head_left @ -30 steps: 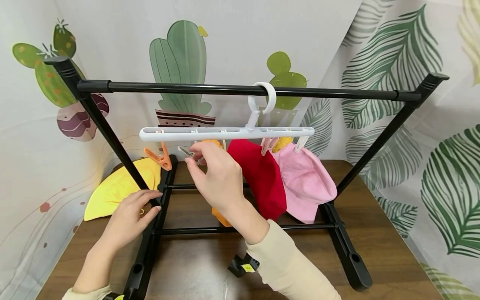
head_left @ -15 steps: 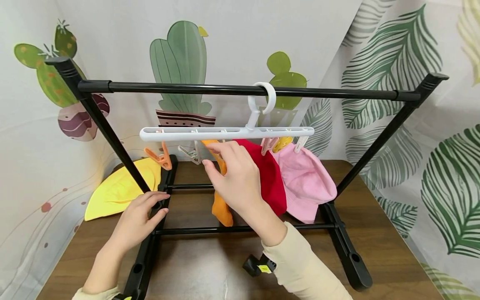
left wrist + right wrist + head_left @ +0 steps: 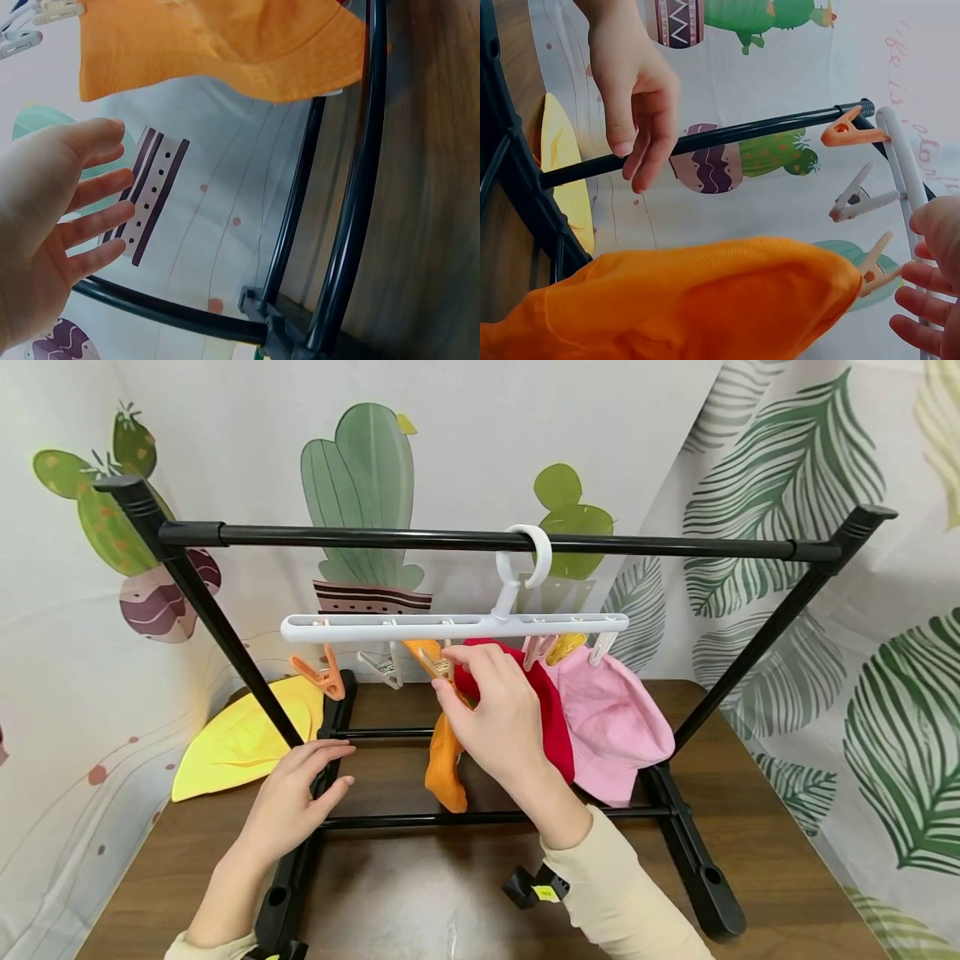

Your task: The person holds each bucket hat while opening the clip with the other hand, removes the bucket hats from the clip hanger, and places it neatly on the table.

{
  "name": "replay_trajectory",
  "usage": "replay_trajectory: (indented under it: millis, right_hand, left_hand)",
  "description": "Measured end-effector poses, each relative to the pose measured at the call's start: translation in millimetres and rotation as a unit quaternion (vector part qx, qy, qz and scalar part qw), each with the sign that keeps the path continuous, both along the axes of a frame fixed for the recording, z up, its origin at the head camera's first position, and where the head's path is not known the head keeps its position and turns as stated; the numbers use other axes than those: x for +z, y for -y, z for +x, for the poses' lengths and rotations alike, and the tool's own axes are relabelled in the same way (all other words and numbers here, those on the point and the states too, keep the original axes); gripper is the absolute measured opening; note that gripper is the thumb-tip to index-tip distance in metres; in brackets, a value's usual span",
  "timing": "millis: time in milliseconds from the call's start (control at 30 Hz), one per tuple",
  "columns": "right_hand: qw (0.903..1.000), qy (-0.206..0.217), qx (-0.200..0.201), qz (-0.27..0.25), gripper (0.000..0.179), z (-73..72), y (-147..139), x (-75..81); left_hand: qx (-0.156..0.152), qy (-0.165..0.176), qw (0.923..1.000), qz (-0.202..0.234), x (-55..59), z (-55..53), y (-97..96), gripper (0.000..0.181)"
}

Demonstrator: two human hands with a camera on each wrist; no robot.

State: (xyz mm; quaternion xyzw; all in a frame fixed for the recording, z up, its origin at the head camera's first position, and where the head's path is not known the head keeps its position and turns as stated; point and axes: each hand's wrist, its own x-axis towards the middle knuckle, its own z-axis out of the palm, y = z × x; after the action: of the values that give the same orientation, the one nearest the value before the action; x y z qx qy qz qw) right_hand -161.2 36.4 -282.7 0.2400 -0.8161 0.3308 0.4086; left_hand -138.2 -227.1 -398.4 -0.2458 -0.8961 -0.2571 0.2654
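A white hanger hooks over the black rack's top bar, with several clips under it. My right hand is beside the beige clip, fingers loosely bent; the right wrist view shows them apart from the clip and close to the hanger bar. That clip grips an orange hat, which hangs down. A grey-white clip and an orange clip hang with nothing in them. Red and pink hats hang at the right. My left hand is near the left upright, fingers extended, holding nothing.
A yellow hat lies on the wooden table behind the rack's left leg. The black rack's lower crossbar runs in front of the hanging hats. A patterned curtain covers the back.
My right hand has moved right, away from the grey-white clip to beside the beige clip, uncovering the orange hat. My left hand has shifted slightly right.
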Motion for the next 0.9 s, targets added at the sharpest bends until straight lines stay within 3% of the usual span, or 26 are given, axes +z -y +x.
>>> replay_trajectory:
  millis: [600,900]
  right_hand:
    - [1.0,0.007,0.002,-0.003,0.026,-7.3,-9,-11.9]
    - [0.9999,0.015,-0.004,-0.003,0.027,-9.5,-12,-14.0]
  left_hand:
    - [-0.009,-0.003,0.9995,0.031,1.8,1.7,-30.7,0.05]
    - [-0.001,0.008,0.997,0.077,7.3,6.1,-51.0,0.053]
